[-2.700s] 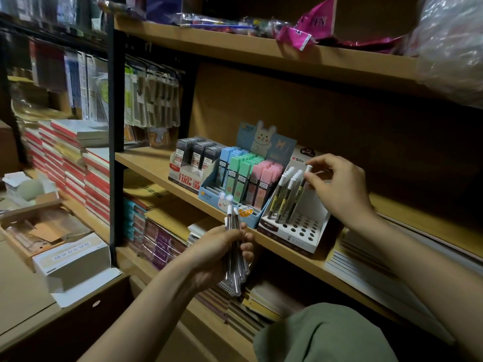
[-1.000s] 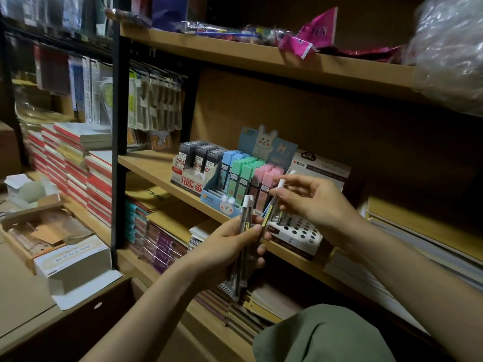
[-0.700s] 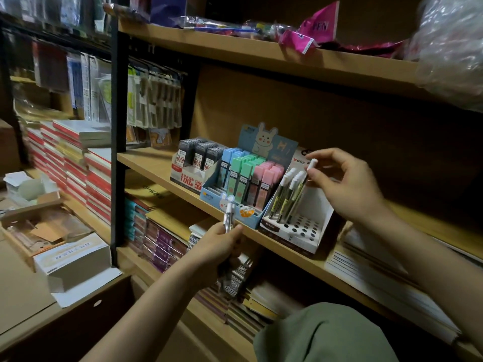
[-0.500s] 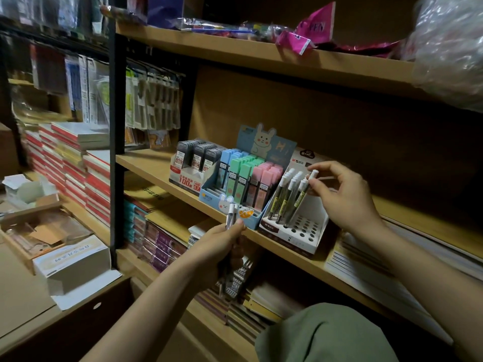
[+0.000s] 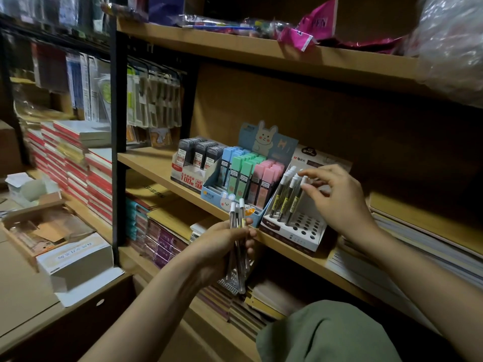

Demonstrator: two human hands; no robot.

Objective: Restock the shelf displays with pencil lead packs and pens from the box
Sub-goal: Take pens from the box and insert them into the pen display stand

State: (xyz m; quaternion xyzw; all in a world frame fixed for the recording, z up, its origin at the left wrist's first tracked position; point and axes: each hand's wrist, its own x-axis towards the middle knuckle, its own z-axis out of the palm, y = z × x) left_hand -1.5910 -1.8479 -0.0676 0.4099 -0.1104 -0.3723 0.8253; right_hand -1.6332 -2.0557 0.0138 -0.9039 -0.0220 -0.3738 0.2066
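Pens (image 5: 287, 197) fill only the rack's (image 5: 300, 232) near-left holes below my right hand (image 5: 337, 202), its fingers pinching one cap. Left hand (image 5: 222, 246) grips a spare bundle (image 5: 238, 239); most holes await.

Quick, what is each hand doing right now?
Left hand: grips a bundle of pens.
Right hand: fingertips on the cap of a pen standing in the white display box.

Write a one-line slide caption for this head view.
Right hand seats a white-capped pen in the holed display stand while left hand holds spare pens.
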